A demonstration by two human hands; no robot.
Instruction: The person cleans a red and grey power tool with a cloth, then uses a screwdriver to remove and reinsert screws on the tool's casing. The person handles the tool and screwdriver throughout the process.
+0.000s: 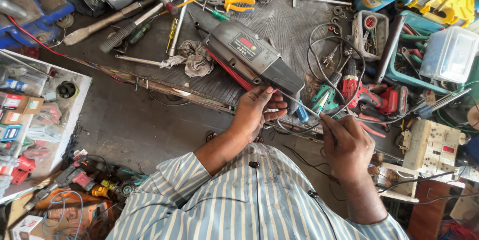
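Observation:
A dark grey and black power tool [252,55] with a red underside lies on the cluttered workbench [279,20]. My left hand [257,113] grips its rear end at the bench's near edge. My right hand [347,142] holds a thin metal rod or screwdriver shaft [302,105] whose tip points into the tool's rear, just beside my left fingers. A blue handle [302,115] sits under the rod. A black cord [324,40] loops on the bench beyond.
Screwdrivers, yellow pliers [238,3], a rag [194,58], a red drill [371,98], a green tool [325,99], plastic bins [449,53] and a socket board [431,145] crowd the bench. More power tools [75,180] lie on the floor at left, beside a shelf of boxes [20,110].

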